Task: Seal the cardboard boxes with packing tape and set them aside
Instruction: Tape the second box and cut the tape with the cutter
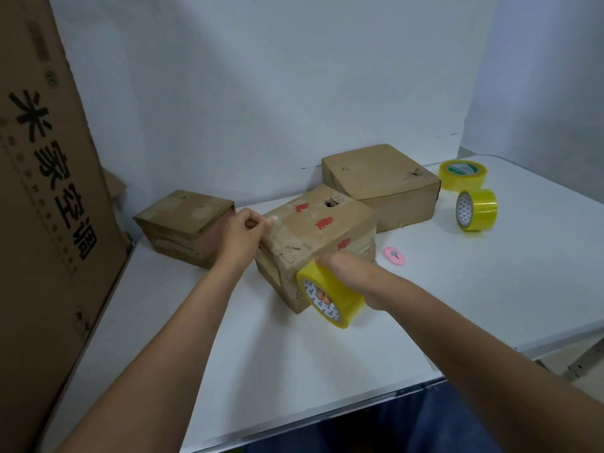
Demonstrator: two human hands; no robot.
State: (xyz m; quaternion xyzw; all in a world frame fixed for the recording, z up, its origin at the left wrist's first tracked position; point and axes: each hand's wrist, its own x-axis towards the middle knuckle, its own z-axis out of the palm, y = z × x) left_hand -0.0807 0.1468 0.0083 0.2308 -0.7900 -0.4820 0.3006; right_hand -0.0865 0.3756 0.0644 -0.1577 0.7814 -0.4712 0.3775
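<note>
A cardboard box with red marks [322,228] stands in the middle of the white table [294,354]. My left hand [243,230] pinches the clear tape end against the box's upper left edge. My right hand [341,273] grips a yellow tape roll [330,297] at the box's near corner, fingers through the core. A strip of tape runs over the box top between both hands. A second box [186,227] sits to the left, a third box [382,183] behind on the right.
Two more yellow tape rolls lie at the right, one flat [462,174], one on edge [477,209]. A pink cutter [395,255] lies right of the middle box. A tall printed carton [42,191] leans at the left edge. A white wall stands behind.
</note>
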